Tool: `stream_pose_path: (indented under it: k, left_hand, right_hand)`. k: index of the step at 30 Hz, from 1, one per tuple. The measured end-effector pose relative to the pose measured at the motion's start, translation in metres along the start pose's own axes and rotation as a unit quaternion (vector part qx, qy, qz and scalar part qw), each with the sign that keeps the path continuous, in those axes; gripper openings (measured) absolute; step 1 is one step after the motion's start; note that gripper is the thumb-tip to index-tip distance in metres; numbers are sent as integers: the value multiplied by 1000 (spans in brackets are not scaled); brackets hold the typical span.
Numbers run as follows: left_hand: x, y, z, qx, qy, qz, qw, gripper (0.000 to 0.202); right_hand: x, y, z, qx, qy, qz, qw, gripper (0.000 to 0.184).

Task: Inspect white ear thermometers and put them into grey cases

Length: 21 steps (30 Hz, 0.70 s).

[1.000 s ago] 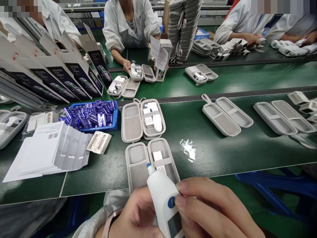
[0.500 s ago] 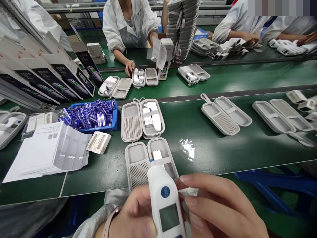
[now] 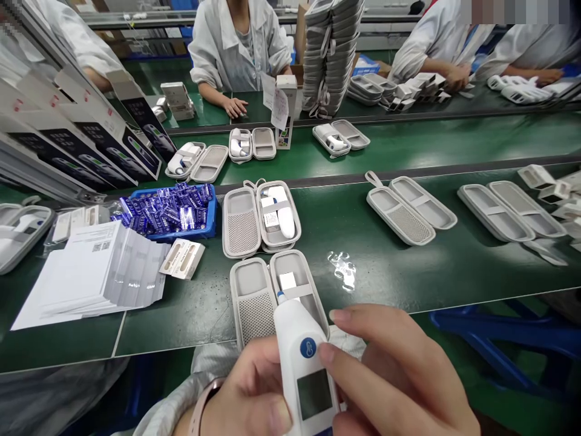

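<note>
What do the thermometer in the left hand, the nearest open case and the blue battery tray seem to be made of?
Thermometer: probably hard plastic, smooth white with a slight sheen. Case: seemingly matt grey fabric, since one half shows mesh; what stiffens it is hidden. Tray: likely plastic, a little glossy, judging by its even blue colour.
</note>
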State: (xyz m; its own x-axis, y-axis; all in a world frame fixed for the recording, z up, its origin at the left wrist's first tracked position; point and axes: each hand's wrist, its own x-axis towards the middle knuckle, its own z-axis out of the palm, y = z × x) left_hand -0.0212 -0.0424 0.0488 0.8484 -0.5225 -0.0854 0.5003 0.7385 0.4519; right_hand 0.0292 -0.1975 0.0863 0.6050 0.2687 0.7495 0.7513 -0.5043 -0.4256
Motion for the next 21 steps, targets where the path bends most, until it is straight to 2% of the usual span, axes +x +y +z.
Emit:
stream_pose_path:
  k: [3,8,10,13,16,21]
  left_hand:
    - [-1,-1,1,-21,4,23,1000,27]
    - [-2,-3,-2,2,-42,52,998,25]
    - [-3,-4,-2,2,-37,56,998,24]
    - [-5,-6,1,-18,-7,62,998,25]
    - [-6,-9,4,-51,6,65,997,31]
    - [-10,-15,4,-82,-9,70,994,45]
  right_hand:
    - [-1,5,2,8,8,-42,999,23]
    - [0,3,6,15,6,-47,999,28]
    - [0,0,5,16,1,-40,999,28]
    - [0,-3,3,14,-20,-3,1000,31]
    - [-3,-3,3,65,-53,55,995,34]
    - [-10,-3,4,117,1,98,988,28]
